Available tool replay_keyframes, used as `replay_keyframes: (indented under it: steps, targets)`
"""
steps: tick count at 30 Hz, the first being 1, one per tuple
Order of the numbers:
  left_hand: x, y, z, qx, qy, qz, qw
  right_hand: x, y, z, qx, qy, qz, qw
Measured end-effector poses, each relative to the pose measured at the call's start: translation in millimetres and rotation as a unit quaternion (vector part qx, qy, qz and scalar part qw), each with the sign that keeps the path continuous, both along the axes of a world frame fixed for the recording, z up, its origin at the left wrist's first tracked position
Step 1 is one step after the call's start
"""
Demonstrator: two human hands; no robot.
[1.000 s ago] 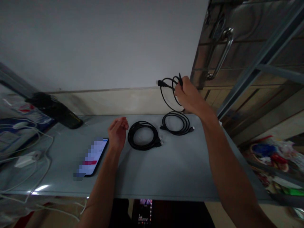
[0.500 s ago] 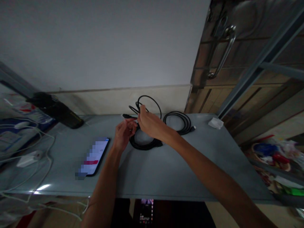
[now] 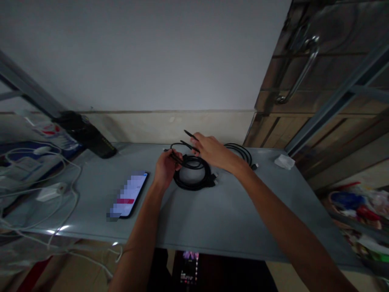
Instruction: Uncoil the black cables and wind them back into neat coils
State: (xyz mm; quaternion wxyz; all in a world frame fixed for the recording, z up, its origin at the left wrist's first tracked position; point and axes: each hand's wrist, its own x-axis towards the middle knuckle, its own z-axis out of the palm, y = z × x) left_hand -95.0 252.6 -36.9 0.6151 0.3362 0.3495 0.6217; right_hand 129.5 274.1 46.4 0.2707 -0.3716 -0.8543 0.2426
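Observation:
A black cable [image 3: 189, 145] runs in loops between my two hands, above the table. My left hand [image 3: 167, 169] has its fingers closed on the cable near one end, where a small light-coloured tip pokes out. In my right hand [image 3: 211, 151] the fingers pinch strands of the same cable, just to the right and slightly higher. Directly below lies a coiled black cable [image 3: 194, 187] with plugs at its right side. Another coiled black cable [image 3: 243, 150] rests farther right, partly hidden behind my right hand and forearm; its plug points right.
On the grey table [image 3: 231, 219], a phone [image 3: 130, 196] with a lit screen lies left of my left arm. A black bottle [image 3: 91, 136], white cables and a white adapter [image 3: 51, 192] are farther left. Crumpled white paper [image 3: 284, 162] sits at the right. A wall rises behind.
My right hand has moved away from my left, to the right, drawing the held cable into loops between them. The view has shifted slightly.

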Motion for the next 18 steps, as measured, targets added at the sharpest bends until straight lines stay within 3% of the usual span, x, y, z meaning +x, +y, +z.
replay_keyframes:
  steps: [4,7,10,14,18]
  targets:
    - [-2.1,-0.5,-0.9,0.01,-0.016,0.001,1.0,25.6,8.1,17.4,0.036,0.139,-0.065,0.988]
    - [-3.4,0.6,-2.3,-0.001,-0.028,0.012,1.0,47.1,7.8,37.9,0.106,0.256,-0.115,0.954]
    - [-4.0,1.6,-3.2,-0.01,-0.033,0.021,0.999,68.5,3.3,61.4,0.195,0.355,-0.159,0.9]
    - [-4.2,1.6,-2.5,-0.005,-0.027,0.044,0.999,92.2,-4.5,88.1,0.302,0.495,-0.16,0.799]
    - [-5.7,0.8,-0.9,-0.008,-0.031,0.066,0.997,117.6,-15.8,102.9,0.34,0.586,-0.157,0.718]
